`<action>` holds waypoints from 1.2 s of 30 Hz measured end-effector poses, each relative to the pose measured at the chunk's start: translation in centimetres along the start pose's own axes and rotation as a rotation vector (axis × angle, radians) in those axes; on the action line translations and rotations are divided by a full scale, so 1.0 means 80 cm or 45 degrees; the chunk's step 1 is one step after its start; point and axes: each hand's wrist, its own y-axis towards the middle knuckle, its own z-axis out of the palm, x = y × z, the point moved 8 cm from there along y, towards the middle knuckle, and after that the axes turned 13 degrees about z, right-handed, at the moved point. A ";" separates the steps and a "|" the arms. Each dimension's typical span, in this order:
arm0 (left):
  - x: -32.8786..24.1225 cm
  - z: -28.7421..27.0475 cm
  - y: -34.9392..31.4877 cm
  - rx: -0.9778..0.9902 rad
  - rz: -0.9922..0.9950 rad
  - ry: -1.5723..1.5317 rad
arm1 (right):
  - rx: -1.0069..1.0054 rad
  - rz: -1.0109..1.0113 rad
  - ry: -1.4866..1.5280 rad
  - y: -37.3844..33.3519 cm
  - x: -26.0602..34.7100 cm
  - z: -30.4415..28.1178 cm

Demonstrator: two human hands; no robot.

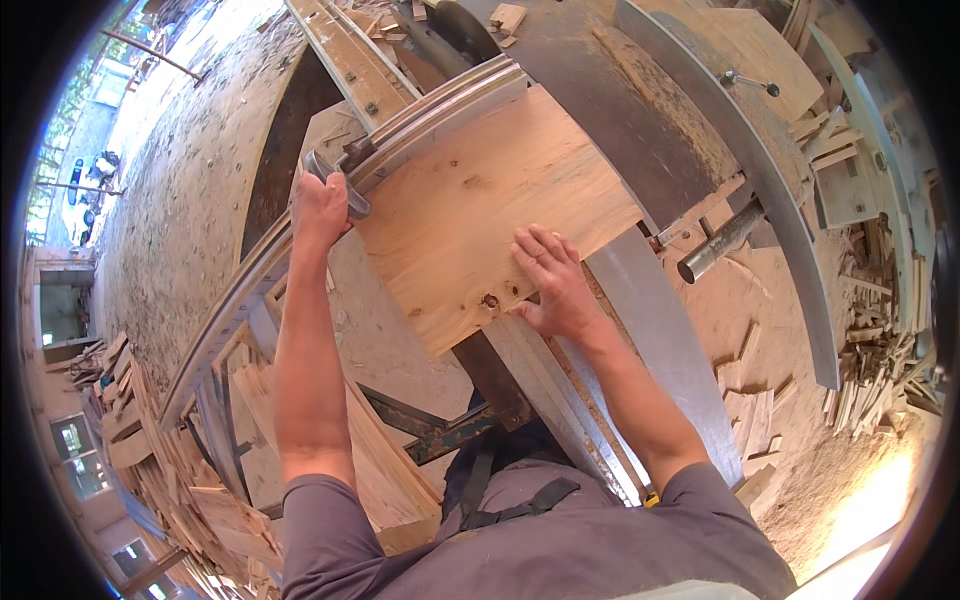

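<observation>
A pale wooden board (470, 210) with several dark knots lies across a saw table, its far left edge along a long metal sliding fence (440, 120). My left hand (322, 210) is closed around a grey metal handle (350, 190) at the near left end of that fence, beside the board's left corner. Flat on the board's near right part rests my right hand (560, 285), fingers stretched over the top and thumb at the near edge. Whether the thumb reaches under that edge I cannot tell.
Right of the board is the grey metal table surface (655, 330), with a metal pipe (720, 240) beyond. A curved-looking metal rail (770, 180) runs along the right. Wood offcuts (880, 370) pile at the far right; more planks (170, 460) lie at the left.
</observation>
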 end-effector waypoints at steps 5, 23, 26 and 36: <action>0.033 0.029 -0.046 -0.105 0.163 -0.226 | 0.005 -0.034 -0.039 -0.003 -0.001 0.004; 0.162 0.149 -0.182 -0.017 -0.604 -1.361 | 0.049 -0.076 -0.079 -0.004 0.002 0.010; 0.161 0.141 -0.177 -0.042 -0.598 -1.385 | 0.052 -0.096 -0.055 -0.002 0.003 0.005; 0.187 0.149 -0.179 -0.091 -0.701 -1.374 | -0.001 -0.067 0.048 0.000 0.004 -0.002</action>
